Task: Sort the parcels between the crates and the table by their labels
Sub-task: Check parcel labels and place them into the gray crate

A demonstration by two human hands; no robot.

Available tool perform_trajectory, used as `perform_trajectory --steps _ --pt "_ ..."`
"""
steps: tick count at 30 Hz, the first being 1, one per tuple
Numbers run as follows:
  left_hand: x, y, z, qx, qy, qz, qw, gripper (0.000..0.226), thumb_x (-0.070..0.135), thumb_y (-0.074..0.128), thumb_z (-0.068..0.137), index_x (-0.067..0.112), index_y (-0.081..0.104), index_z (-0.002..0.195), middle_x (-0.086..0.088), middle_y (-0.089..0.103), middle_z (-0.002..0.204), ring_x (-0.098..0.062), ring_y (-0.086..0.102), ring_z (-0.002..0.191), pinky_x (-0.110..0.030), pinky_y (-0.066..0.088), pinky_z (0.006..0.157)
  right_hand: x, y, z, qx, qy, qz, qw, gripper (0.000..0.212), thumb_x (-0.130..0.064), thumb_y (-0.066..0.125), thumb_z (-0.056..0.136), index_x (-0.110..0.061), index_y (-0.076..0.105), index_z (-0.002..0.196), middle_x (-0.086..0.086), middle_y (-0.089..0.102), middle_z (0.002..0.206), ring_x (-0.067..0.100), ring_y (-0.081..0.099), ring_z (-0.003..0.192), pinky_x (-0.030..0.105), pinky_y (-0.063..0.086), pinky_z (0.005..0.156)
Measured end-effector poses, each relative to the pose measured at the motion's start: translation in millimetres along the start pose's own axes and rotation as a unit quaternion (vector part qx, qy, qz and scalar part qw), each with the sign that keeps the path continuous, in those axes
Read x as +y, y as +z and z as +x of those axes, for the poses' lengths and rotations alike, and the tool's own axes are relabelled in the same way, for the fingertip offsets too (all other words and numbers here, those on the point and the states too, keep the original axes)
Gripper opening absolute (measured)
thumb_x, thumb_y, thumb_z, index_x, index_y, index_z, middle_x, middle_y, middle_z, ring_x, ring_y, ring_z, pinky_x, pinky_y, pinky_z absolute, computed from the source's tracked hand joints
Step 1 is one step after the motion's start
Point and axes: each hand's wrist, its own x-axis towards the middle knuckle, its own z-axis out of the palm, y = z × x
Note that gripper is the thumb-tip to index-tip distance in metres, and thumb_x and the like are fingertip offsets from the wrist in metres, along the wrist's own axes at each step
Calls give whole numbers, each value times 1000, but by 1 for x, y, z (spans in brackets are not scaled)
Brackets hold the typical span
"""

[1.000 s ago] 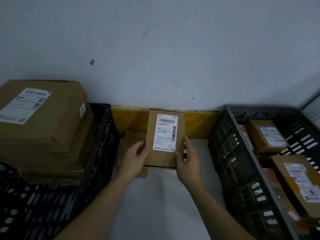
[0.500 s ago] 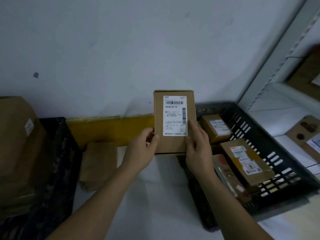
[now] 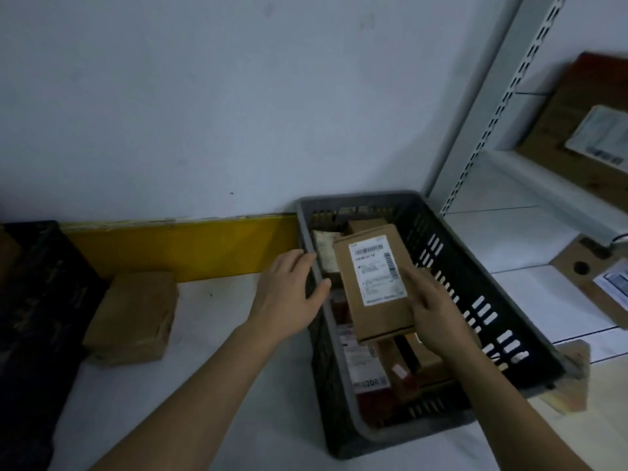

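The right hand grasps a flat brown parcel by its lower right corner, with the fingers curled around the edge. The parcel is over the inside of the grey crate, tilted, with its white label facing up. I cannot tell whether the parcel already rests on the parcels below it or is a little above them. The left hand holds nothing. Its fingers are relaxed and lie on the left rim of the crate.

I judge that the step in hand is to lay this parcel down in the crate. To do it well, the person should lower the parcel flat on top of the other parcels inside the crate and keep the label upward, so it can be read later. The parcels in the crate lie uneven, so a tilted parcel may slide toward the near end of the crate. It is better to release only when the parcel has firm support. The left hand on the rim can keep the crate from moving on the table.

Left of the crate, another brown parcel lies on the table near the yellow strip at the wall, and a black crate is further left.
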Motion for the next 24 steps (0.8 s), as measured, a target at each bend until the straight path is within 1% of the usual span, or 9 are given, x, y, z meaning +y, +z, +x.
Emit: perform_trajectory --steps 2,4,7,9,11,13,15,21,24 --pt "10 15 1 -10 -24 29 999 77 67 38 101 22 34 164 -4 31 169 -25 25 156 -48 28 126 14 0 -1 -44 26 -9 999 48 -31 45 114 -48 42 159 -6 46 154 17 56 126 34 51 94" --pt "20 27 -1 -24 -45 58 997 81 72 36 100 26 26 167 -4 21 174 -27 14 161 -51 22 129 26 3 -3 -93 28 -8 995 50 -30 43 114 -48 38 161 -6 46 154 19 56 128 35 52 100" --pt "30 39 -8 -52 -74 89 992 82 71 38 103 28 16 169 -3 9 178 -25 2 164 -51 12 132 30 9 -9 -178 -8 -47 983 61 -20 44 113 -44 27 166 -4 42 154 25 50 137 33 43 106" --pt "33 44 -12 -57 -88 107 989 85 73 36 102 26 15 169 -4 9 178 -24 2 164 -52 12 131 28 12 -13 -228 -32 -88 969 68 -22 46 111 -46 18 167 2 44 147 29 53 131 38 45 105" --pt "33 48 -17 -60 -97 120 986 88 75 35 100 25 16 169 -3 10 178 -24 4 164 -53 13 131 30 18 -16 -238 -73 -173 953 69 -33 42 108 -44 10 167 7 55 135 32 57 117 43 50 98" --pt "33 51 -19 -54 -104 130 985 88 74 36 99 24 18 169 -3 11 178 -24 5 164 -52 13 131 30 23 -21 -228 -114 -272 928 70 -47 36 101 -33 14 167 8 63 130 33 54 115 45 50 98" --pt "34 51 -21 -53 -107 137 983 88 74 36 99 23 18 169 -3 12 178 -24 5 164 -51 13 132 29 26 -23 -241 -126 -314 910 71 -59 38 99 -27 25 162 7 62 135 33 50 124 47 48 103" --pt "40 55 -29 -48 -116 136 983 90 73 30 94 22 21 168 -6 17 176 -26 9 163 -50 15 131 28 22 -22 -292 -145 -364 872 76 -69 57 94 -31 34 156 10 43 154 36 30 148 58 35 120" --pt "41 54 -33 -55 -120 138 982 91 73 30 95 24 18 169 -6 12 177 -26 6 163 -51 13 131 30 19 -23 -291 -149 -373 868 80 -73 59 90 -35 36 157 11 31 162 40 19 156 63 25 125"
